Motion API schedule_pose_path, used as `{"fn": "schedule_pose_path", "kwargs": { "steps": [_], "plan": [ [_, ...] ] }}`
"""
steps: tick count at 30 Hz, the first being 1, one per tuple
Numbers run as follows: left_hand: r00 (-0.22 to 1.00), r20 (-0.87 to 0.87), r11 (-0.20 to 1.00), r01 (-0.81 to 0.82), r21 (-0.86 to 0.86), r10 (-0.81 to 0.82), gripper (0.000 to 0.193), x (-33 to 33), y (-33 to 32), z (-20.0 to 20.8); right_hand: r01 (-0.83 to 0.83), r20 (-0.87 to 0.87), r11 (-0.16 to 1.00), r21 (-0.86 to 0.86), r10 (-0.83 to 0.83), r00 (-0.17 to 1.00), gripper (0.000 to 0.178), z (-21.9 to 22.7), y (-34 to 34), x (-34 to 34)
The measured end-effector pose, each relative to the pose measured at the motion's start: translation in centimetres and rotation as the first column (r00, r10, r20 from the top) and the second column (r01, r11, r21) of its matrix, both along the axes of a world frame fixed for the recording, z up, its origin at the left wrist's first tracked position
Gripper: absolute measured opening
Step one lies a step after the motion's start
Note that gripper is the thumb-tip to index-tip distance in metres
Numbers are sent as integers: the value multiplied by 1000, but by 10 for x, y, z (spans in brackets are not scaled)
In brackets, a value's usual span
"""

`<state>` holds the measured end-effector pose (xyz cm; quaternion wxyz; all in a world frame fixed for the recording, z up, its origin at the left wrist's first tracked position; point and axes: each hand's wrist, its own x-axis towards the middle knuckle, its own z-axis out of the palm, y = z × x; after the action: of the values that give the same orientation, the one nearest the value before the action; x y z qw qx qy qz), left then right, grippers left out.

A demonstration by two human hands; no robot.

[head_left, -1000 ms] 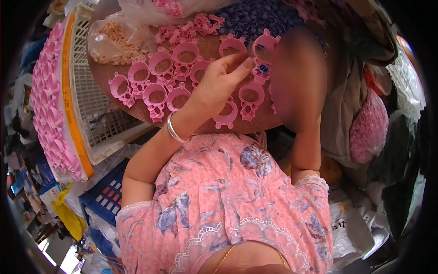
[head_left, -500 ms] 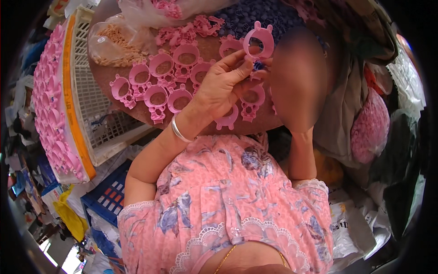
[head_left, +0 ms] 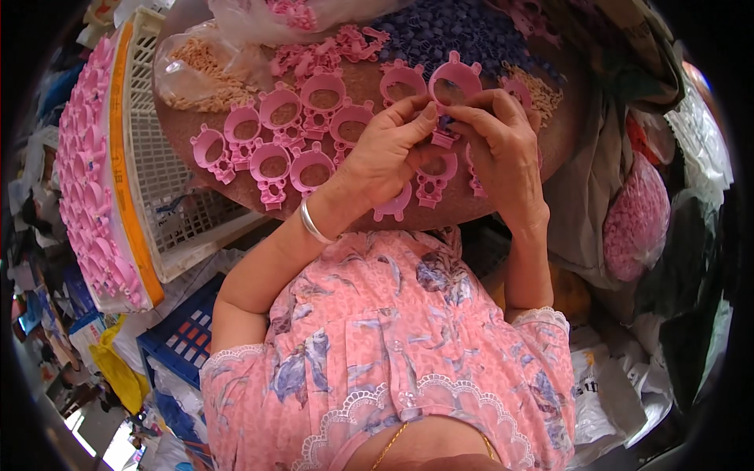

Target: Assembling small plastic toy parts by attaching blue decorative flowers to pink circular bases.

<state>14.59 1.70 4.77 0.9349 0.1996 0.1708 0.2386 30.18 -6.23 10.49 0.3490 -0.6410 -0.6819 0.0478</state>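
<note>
Both hands meet over a round table (head_left: 212,179). Between their fingertips is a pink plastic ring piece (head_left: 477,78) with small ears, held upright. My left hand (head_left: 385,153) pinches its lower part with thumb and forefinger. At the ring's base, the fingers of my right hand (head_left: 509,153) close around a small dark blue plastic piece (head_left: 444,122); how the two parts join is hidden by fingers. Similar pink ring pieces (head_left: 280,110) lie around and under my hands, each with a small figure-shaped lower part.
A heap of dark blue pieces (head_left: 448,31) covers the table's far side. Small tan pieces (head_left: 206,67) lie in a clear bag at far left, others (head_left: 543,98) at right. Left of the table stand a white crate (head_left: 177,212) and a tray of pink pieces (head_left: 90,180). A pink-filled bag (head_left: 636,216) hangs right.
The held pink ring has shifted slightly right and down. My right hand, blurred out earlier, now shows at the ring's base with bent fingers. My left hand has barely moved.
</note>
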Motion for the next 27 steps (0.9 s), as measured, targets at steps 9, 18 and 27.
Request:
{"fn": "schedule_pose_path", "kwargs": {
  "steps": [9,18,27],
  "plan": [
    [988,-151,986,-10,167,36,31,6,-11,7,103,-139,990,-97,-116,983,21,4,0,1],
    [991,-129,998,-25,54,31,29,5,-9,13,365,-280,927,-89,-375,884,21,11,-4,7],
    [901,-386,973,-136,184,199,39,0,-21,27,475,-121,850,-226,-508,853,25,-32,20,42]
  ]
}}
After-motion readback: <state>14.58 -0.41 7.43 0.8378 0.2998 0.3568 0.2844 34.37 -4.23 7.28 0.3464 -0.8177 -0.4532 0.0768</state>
